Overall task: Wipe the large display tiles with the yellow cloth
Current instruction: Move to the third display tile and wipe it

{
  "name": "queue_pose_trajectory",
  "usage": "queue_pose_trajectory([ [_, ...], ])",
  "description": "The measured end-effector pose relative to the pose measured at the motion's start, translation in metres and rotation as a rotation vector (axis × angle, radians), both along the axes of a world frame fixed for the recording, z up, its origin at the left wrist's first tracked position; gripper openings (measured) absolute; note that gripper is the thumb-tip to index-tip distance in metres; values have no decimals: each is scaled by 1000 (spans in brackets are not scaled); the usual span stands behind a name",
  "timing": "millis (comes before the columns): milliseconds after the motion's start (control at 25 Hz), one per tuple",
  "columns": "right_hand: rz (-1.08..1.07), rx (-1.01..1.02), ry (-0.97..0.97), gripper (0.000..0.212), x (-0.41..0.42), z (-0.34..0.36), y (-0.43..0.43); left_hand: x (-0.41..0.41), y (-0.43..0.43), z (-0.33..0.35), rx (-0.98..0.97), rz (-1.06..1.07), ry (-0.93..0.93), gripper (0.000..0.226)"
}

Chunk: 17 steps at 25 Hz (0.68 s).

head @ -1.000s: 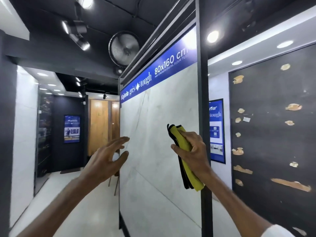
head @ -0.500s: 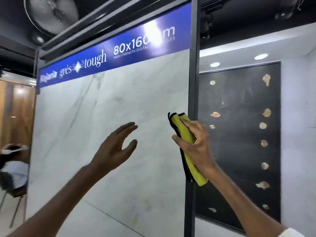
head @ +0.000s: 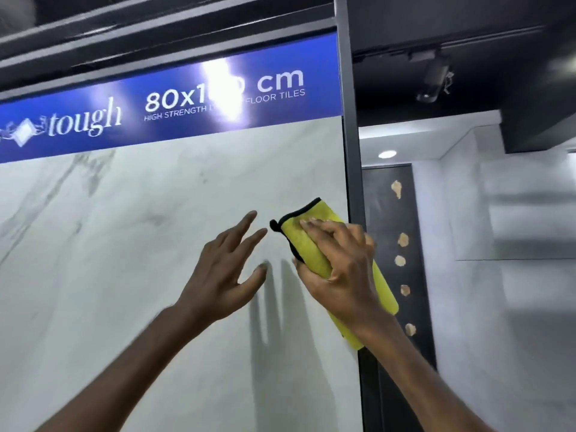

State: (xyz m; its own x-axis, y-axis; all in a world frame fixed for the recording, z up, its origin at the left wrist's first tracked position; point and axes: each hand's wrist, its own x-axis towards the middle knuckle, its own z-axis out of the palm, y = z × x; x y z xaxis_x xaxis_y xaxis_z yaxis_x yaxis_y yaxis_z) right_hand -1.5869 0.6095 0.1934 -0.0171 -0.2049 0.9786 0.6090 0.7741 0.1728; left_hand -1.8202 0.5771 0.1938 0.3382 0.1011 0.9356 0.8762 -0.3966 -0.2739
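You're holding the yellow cloth folded under your right hand, fingers curled round it and gripping, pressing it toward the white marble tile at approx 2 o'clock on the panel, just beside the black frame post. The cloth's tail is hanging down toward 5 o'clock, past your wrist. It's looking like the very start of the job: no wipe streaks showing on the tile, so most of the surface, esp. everything out to 9 o'clock and down to 6, is looking untouched. Can't tell if any part's already cleaned. Your left hand is hovering just at 9 o'clock of the cloth, fingers spread wide, holding nothing, and whether the tips are touching the tile isn't clear, though its shadow is falling close below. Both forearms are reaching up from the bottom of the view. The blue banner is sitting at 12 o'clock above the tile.
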Motion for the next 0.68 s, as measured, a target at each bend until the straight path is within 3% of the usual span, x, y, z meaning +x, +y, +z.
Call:
queue_pose_trajectory([
  [200,-432,33,47,60,-20,34,20,-32,66,1,80,112,212,70],
  [280,-584,-53,73,69,-28,39,24,-35,80,-5,163,110,239,71],
  [320,-566,-163,94,77,-33,38,22,-34,85,-6,196,94,219,70],
  [400,-336,-464,125,93,-44,36,15,-34,90,-9,236,42,181,69],
  [480,-255,-573,133,98,-45,34,13,-33,93,-10,262,18,185,69],
  [600,-722,-345,45,85,-39,15,13,-36,94,-11,251,-14,194,70],
  [680,-916,-174,-19,78,-35,-5,23,-36,96,-11,247,-20,197,70],
])
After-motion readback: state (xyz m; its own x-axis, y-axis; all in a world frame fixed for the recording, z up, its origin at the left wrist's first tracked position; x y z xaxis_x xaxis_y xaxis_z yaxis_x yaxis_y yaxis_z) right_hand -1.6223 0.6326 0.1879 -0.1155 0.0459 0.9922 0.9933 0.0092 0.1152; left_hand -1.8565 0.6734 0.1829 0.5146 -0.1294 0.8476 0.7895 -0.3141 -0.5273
